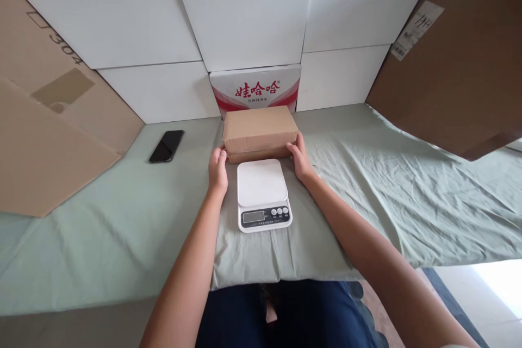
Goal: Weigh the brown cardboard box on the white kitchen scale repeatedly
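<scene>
Two hands hold a cardboard box just behind a kitchen scale on a cloth-covered table.

Nearest, the white scale (pixel 264 194) sits on the pale green cloth (pixel 367 201), its display facing the person, platform bare. Just beyond it the left hand (pixel 217 169) and right hand (pixel 300 160) press flat against the two ends of the brown box (pixel 259 129), fingers together, clamping it between them; the box rests on the cloth, its front edge just beside the scale. A black phone (pixel 166 145) lies well to the left. Close behind the box stands a red-and-white carton (pixel 256 89), with white boxes (pixel 244 11) stacked around it and brown cardboard sheets (pixel 44 136) leaning at both sides.
</scene>
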